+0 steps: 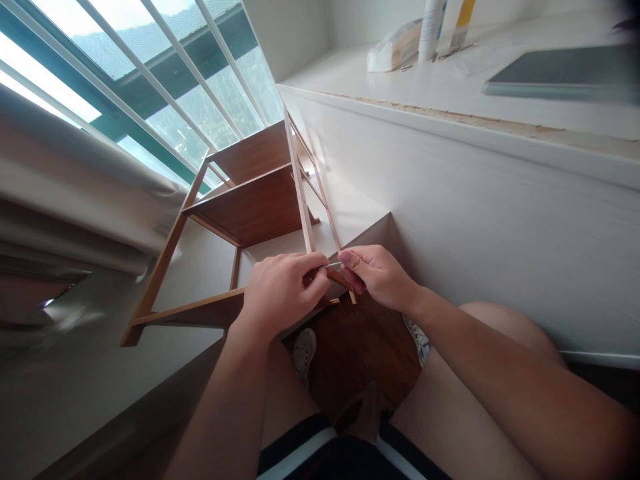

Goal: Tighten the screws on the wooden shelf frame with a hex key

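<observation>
A thin grey metal rod [332, 265] spans the short gap between my two hands, over the front of a wooden shelf unit. My left hand [285, 290] is closed, with thumb and forefinger pinching one end of it. At the other end my right hand [377, 277] pinches the rod between thumb and fingers. Both ends are covered by my fingers, so its full shape is hidden. Beyond my hands stands the brown shelf unit [255, 210], with several boards and slim posts; my left hand covers part of its lowest board.
On the white ledge [345, 80] at the right lie a plastic bag [395, 47], a white tube [431, 30], small metal pieces [455, 51] and a dark flat device [565, 72]. A barred window [165, 73] and a curtain [75, 173] are at the left. Dark wood floor [357, 347] shows below.
</observation>
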Demonstrator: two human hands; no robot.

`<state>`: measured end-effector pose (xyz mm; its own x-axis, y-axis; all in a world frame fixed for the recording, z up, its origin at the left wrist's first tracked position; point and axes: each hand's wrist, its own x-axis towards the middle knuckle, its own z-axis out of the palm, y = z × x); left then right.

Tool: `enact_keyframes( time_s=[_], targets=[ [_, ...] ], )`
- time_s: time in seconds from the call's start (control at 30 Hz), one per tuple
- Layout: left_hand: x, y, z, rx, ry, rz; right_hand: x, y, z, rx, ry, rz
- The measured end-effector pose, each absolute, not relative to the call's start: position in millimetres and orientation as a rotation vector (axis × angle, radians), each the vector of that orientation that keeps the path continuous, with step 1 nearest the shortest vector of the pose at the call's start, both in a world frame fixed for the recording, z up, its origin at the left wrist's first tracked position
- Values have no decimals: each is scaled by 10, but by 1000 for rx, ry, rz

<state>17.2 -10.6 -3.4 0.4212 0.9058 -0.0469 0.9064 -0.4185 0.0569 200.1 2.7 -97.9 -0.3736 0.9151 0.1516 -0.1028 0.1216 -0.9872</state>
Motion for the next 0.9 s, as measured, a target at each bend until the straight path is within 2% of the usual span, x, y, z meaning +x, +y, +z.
enact_keyframes(
  time_s=[0.13, 0.47, 0.67, 0.9],
  targets=[
    [179, -108, -44, 2605, 1654, -21, 2082, 80, -986, -830, -1732, 1106],
    [177, -113, -38, 2589, 1653, 21, 2065, 118, -1116, -585, -1773, 801],
    [177, -98, -33, 2587, 1650, 20, 2039, 128, -1168, -591, -1747, 789],
    [178, -105, -39, 2596, 1651, 7, 2017, 41, -1135, -747, -1688, 948]
  ],
)
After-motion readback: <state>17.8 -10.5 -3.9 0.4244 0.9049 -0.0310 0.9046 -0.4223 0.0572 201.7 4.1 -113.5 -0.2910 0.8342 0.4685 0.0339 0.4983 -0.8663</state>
